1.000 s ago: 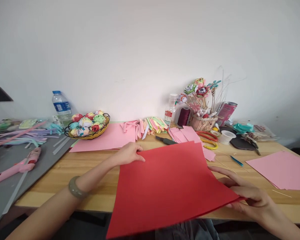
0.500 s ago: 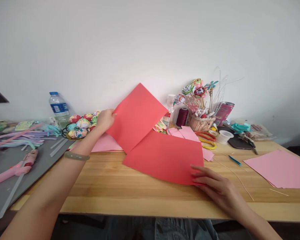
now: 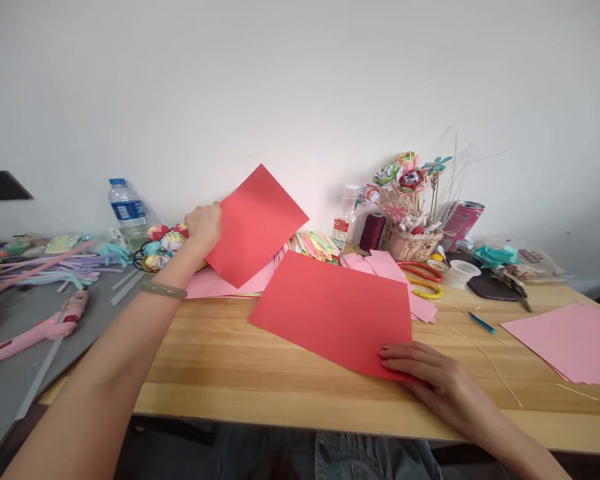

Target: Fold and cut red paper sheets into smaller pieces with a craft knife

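Observation:
My left hand point(image 3: 205, 225) is closed on the left edge of a red paper sheet point(image 3: 257, 227), raised and tilted above the back of the table. Below and to its right, a second red paper sheet point(image 3: 333, 313) slopes over the tabletop. My right hand point(image 3: 433, 373) pinches that one at its near right corner, fingers on top and thumb beneath. A gap now shows between the two sheets. Behind the raised sheet lie pink sheets point(image 3: 210, 283) and a heap of multicoloured paper strips point(image 3: 317, 245).
At left are a pink glue gun point(image 3: 35, 337) and a water bottle point(image 3: 127, 208). Behind at right stand a dark thread spool point(image 3: 373, 231) and a basket of paper flowers point(image 3: 413, 243). Scissors point(image 3: 425, 287) lie before it; pink sheets point(image 3: 570, 343) rest far right.
The left-hand sheet has moved left and away from the other red sheet, which it overlapped before. More paper strips show behind. My right hand keeps its hold on the lower sheet's corner.

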Demonstrator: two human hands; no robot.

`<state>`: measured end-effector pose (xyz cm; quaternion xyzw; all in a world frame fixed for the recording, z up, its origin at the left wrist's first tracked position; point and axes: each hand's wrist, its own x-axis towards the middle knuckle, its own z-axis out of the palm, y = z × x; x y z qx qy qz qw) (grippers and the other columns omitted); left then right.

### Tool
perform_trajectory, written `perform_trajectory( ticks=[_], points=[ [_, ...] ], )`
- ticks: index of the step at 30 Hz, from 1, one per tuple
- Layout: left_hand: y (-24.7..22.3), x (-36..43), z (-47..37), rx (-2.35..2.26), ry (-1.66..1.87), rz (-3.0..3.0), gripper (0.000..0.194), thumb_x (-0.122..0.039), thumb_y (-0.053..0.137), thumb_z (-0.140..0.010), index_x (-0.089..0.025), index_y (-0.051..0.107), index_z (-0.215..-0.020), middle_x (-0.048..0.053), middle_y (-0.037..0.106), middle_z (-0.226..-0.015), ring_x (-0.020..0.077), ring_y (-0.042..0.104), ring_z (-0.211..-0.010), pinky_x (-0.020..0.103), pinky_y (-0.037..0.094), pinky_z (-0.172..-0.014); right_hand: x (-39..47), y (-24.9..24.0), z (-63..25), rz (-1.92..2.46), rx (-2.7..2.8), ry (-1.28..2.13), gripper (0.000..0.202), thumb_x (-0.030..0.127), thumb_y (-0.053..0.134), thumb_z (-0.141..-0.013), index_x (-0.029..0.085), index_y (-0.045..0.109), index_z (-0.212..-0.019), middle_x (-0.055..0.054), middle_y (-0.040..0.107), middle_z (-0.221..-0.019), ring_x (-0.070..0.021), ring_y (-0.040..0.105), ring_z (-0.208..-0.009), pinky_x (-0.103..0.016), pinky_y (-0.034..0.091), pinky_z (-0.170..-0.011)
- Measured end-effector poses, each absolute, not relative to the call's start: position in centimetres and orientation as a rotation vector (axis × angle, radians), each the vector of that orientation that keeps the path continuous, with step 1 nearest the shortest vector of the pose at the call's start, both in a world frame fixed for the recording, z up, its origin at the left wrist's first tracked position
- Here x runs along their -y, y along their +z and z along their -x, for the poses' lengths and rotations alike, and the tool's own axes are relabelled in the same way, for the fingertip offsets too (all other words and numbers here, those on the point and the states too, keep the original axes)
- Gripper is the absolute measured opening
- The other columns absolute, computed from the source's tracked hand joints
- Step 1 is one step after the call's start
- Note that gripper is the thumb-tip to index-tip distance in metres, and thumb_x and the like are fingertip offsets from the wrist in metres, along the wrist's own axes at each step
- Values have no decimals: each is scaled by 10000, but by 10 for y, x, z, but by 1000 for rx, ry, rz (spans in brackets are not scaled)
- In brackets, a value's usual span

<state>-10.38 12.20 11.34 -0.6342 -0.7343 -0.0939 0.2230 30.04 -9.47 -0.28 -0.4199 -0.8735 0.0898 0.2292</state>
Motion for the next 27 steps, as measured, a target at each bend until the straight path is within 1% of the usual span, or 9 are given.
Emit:
perform_trajectory(
  ticks=[5,10,12,14,16,18,21,24,27],
  points=[
    [98,-120,98,1829,-190,1860,414,-22,338,-783,-73,528,-1147,220,573,-1107,338,458,-1123,458,368,-849,100,2,-300,1029,2428,320,225,205,492,-855,212,670,-993,-74,690,-993,-183,619,-968,-316,510,-845],
    [78,-111,87,1615,-219,1909,501,-25,353,-781,-104,480,-1259,172,304,-1423,335,219,-1316,506,213,-1009,117,14,-289,991,2500,489,200,214,505,-856,202,663,-978,-82,690,-969,-174,624,-947,-288,498,-847],
    [78,-94,74,1556,-303,2002,467,-58,370,-809,-119,492,-1256,144,287,-1441,329,179,-1337,506,161,-1043,126,22,-280,991,2502,545,199,236,504,-861,209,662,-978,-75,694,-954,-170,633,-930,-265,497,-837],
    [81,-64,53,1501,-427,2218,391,-150,383,-865,-136,524,-1230,134,378,-1394,321,238,-1319,500,185,-1042,134,30,-272,1023,2481,569,207,259,497,-866,233,659,-993,-53,701,-934,-160,648,-888,-230,508,-792],
    [84,-21,30,1397,-470,2700,358,-321,382,-914,-187,564,-1192,91,553,-1243,270,438,-1195,407,326,-980,140,37,-264,1074,2441,567,212,285,490,-870,267,658,-999,-22,708,-897,-147,662,-827,-194,516,-725],
    [84,26,8,1195,-403,3235,406,-464,369,-910,-250,568,-1192,33,623,-1154,222,520,-1114,314,385,-921,144,41,-258,1114,2366,528,212,312,489,-870,296,661,-992,6,714,-848,-130,670,-761,-166,515,-677],
    [82,79,-15,784,-212,3687,599,-572,528,-789,-206,508,-1263,80,657,-1080,218,615,-926,249,429,-790,148,40,-252,1163,2231,482,231,358,470,-874,316,679,-963,22,720,-795,-118,673,-691,-152,515,-636],
    [76,98,-26,911,-323,3771,433,-438,516,-848,-214,544,-1217,53,680,-993,179,621,-813,224,415,-723,147,36,-250,1246,2117,524,273,429,453,-866,328,698,-932,17,725,-793,-133,675,-662,-176,525,-605],
    [67,91,-27,1325,-541,3747,245,-263,439,-882,-182,655,-964,23,672,-825,129,574,-699,216,388,-686,143,31,-259,1431,2044,604,363,510,568,-765,330,660,-1066,-10,720,-908,-184,681,-744,-228,543,-629]
  ],
)
